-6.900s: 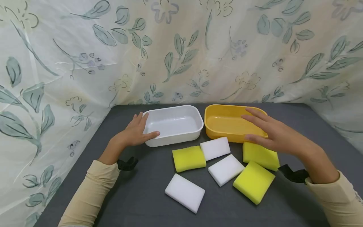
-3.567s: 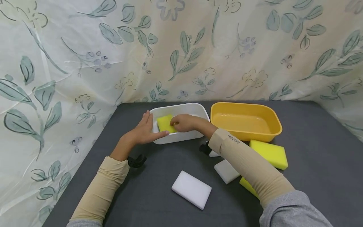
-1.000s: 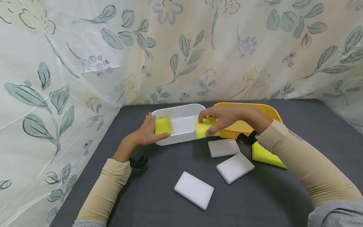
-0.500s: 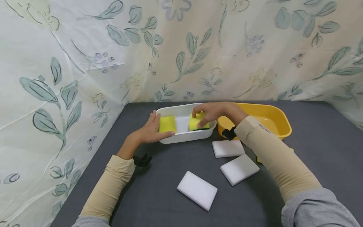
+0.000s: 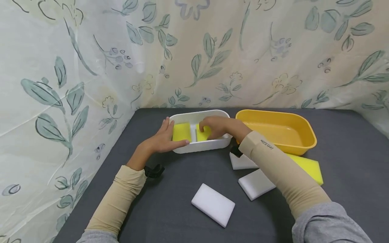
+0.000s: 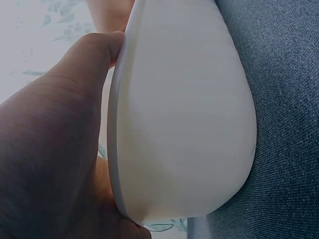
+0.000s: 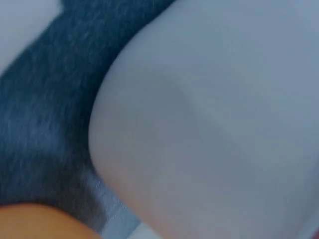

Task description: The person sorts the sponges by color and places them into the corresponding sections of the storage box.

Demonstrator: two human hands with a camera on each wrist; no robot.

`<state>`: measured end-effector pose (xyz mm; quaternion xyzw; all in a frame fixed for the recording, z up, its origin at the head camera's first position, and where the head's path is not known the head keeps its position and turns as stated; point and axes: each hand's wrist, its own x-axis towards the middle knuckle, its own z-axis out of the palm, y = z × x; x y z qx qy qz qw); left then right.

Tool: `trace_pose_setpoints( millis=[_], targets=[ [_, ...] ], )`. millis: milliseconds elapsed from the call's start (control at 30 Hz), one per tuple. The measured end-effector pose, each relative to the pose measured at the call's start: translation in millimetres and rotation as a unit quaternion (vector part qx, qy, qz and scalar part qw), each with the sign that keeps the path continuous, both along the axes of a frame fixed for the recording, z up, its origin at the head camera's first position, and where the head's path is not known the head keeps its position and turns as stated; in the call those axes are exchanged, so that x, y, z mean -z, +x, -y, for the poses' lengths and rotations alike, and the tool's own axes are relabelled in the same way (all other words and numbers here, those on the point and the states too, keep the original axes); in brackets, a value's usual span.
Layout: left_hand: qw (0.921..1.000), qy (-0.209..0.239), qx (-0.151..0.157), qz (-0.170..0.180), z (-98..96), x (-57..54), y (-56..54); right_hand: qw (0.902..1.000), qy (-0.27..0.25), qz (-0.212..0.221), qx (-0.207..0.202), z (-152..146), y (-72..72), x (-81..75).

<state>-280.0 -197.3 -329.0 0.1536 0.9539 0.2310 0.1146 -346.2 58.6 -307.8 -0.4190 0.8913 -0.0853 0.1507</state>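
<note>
My left hand (image 5: 162, 139) rests on the left end of a white tray (image 5: 202, 146), fingers straight along the end and thumb along the front rim. In the left wrist view, the thumb lies at the rim of the white tray (image 6: 189, 109). One yellow sponge (image 5: 181, 132) lies inside, beside that hand. Further right in the tray, my right hand (image 5: 216, 126) holds a second yellow sponge (image 5: 202, 132) with curled fingers, hiding part of it. The right wrist view is filled by the blurred wall of the white tray (image 7: 199, 114); the hand's grip is not visible there.
A yellow tray (image 5: 276, 130) stands right of the white one. Three white sponges (image 5: 213, 205) lie on the dark tabletop (image 5: 158, 209), two partly behind the right forearm. Another yellow sponge (image 5: 310, 167) lies before the yellow tray. A floral cloth (image 5: 212, 60) hangs behind.
Two yellow sponges were brought by my right hand from the table into the white tray; the second has moved left and down inside it. The left hand has stayed on the tray's end.
</note>
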Motion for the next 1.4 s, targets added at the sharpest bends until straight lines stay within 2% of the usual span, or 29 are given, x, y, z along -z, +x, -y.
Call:
trace_pose_setpoints(
  millis=[167,367,633,733,800,900,1000,1100,1133,1200,1300,1400],
  targets=[
    [1.0,0.001,0.0,0.0,-1.6,-0.3,0.8,0.9994,-0.035,-0.005,-0.002,5,0.6,6.2],
    [1.0,-0.002,0.001,0.002,-2.6,-1.5,2.6,0.9993,-0.037,-0.009,-0.006,10,1.0,9.3],
    [1.0,-0.008,-0.001,0.0,-4.1,-1.0,1.4,0.9994,-0.033,0.01,-0.009,6,7.4,3.5],
    [1.0,-0.008,-0.003,0.004,-4.3,-1.0,2.4,0.9986,-0.052,0.011,0.0,-3,13.0,-4.0],
    [0.9999,-0.009,-0.007,0.005,-4.2,-0.3,3.1,0.9972,-0.075,-0.003,0.008,-12,20.0,-12.9],
    [0.9999,-0.009,-0.012,0.006,-4.3,0.3,4.2,0.9927,-0.108,-0.054,0.009,-30,37.8,-30.5],
    [0.9999,-0.011,-0.009,0.005,-5.8,1.9,4.3,0.9867,-0.111,-0.117,0.017,-54,64.7,-45.7],
    [0.9999,-0.01,-0.003,0.006,-6.7,3.7,3.9,0.984,-0.097,-0.145,0.038,-81,95.2,-57.5],
    [0.9999,-0.011,-0.001,0.005,-6.7,4.2,3.7,0.9847,-0.089,-0.143,0.047,-91,104.9,-60.6],
    [1.0,-0.007,0.002,0.002,-6.2,4.0,3.8,0.9897,-0.07,-0.108,0.063,-113,122.8,-65.1],
    [1.0,-0.001,0.0,-0.004,-4.8,1.8,5.2,0.9957,-0.028,-0.004,0.088,-149,141.0,-63.6],
    [1.0,0.005,0.001,-0.005,-3.7,-0.2,6.7,0.9858,0.032,0.085,0.141,-183,150.8,-51.7]
  ],
)
